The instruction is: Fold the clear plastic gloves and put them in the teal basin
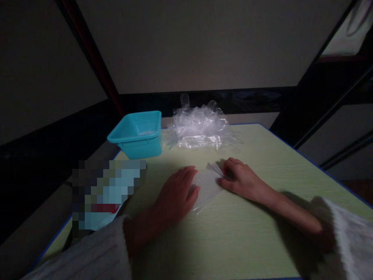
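A thin, see-through plastic glove (207, 186) lies low over the table between my two hands, its right end spread in narrow folds. My left hand (178, 194) grips its left edge, thumb below and fingers above. On the other side, my right hand (240, 179) pinches the folded end between thumb and curled fingers. Behind them sits a loose, crinkled pile of clear plastic gloves (201, 128), with some glove fingers sticking up at the top.
A turquoise plastic basket (141, 147) stands at the back left of the pale green table (233, 241), which has a blue edge. A blurred-out, pixelated object (107, 198) lies by my left forearm. A wall panel (198, 46) rises behind the table.
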The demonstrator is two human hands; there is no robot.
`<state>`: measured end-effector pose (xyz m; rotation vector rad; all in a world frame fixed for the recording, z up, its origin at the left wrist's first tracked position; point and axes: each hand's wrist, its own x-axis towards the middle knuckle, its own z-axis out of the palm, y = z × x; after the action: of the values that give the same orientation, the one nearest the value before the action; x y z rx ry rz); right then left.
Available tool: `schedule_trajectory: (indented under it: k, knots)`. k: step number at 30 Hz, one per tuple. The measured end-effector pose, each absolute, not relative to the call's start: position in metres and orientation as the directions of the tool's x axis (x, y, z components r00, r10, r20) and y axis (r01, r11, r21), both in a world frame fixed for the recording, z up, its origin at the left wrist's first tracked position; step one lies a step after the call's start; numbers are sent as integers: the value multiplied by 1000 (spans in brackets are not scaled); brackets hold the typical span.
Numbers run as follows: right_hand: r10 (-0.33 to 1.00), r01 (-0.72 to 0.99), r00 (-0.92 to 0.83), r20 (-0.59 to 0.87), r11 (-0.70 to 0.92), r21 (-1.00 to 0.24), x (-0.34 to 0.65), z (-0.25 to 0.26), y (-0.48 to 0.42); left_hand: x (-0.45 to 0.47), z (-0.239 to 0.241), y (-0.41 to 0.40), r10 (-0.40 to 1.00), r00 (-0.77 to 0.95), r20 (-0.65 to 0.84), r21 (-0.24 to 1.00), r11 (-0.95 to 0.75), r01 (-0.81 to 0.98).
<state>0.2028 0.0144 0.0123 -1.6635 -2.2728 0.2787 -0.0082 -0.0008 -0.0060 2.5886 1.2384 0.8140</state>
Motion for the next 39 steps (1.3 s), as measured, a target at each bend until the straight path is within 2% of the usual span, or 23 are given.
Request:
schedule_trajectory:
  k: [10,24,30,35,39]
  knots:
    - [965,714,-240,104,248,-655,203,8,15,-7,-5,-1,756,516,402,350,-648,677]
    - [937,368,-247,247,327,-871,203,1,19,-6,-8,2,825,460,329,430,-564,705]
    - [983,150,-149,107,130,-980,199,3,22,-4,-7,5,854,416,312,488,-520,701]
    - [999,16,-37,-29,-29,-999,196,6,27,-2,-7,5,861,403,311,509,-509,694]
    - [995,-68,-25,-96,-98,-993,196,8,29,-3,-8,5,858,402,320,515,-513,686]
